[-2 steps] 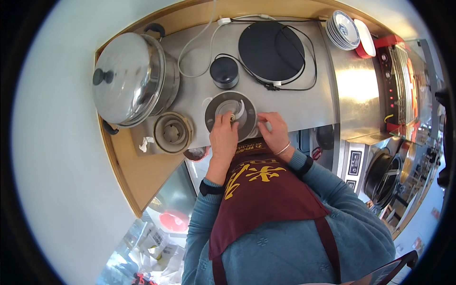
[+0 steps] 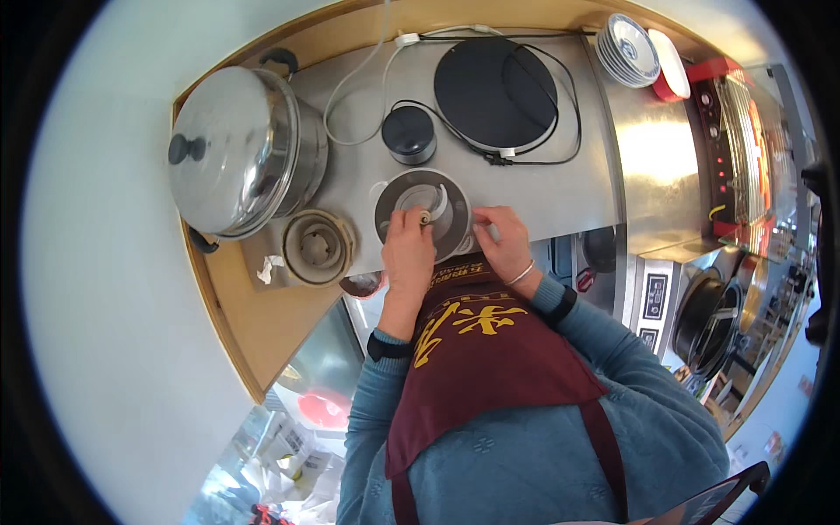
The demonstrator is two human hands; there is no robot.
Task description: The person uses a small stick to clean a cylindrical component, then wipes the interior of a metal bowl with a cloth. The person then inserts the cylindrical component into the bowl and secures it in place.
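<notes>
A round chopper bowl (image 2: 387,194) with a dark rim stands at the counter's front edge, close against my apron. Inside it is a curved pale blade (image 2: 439,203) on a central hub. The fingers of my left hand (image 2: 409,254) reach over the bowl and close round the hub. My right hand (image 2: 506,249) is at the bowl's right side, thumb and forefinger bent against its rim. Just behind the bowl sits a small round unit with a black top (image 2: 409,131), which looks like the chopper's motor head.
A large lidded steel pot (image 2: 232,149) stands at the left, with a ring-shaped metal burner (image 2: 317,248) and crumpled tissue (image 2: 270,268) before it. Behind are a black round hotplate (image 2: 494,92) and its cord. Stacked bowls (image 2: 626,52) and a glowing red-framed grill (image 2: 731,162) are at the right.
The whole view has shifted very slightly. Both hands keep their places at the bowl, the left at the hub and the right at the rim.
</notes>
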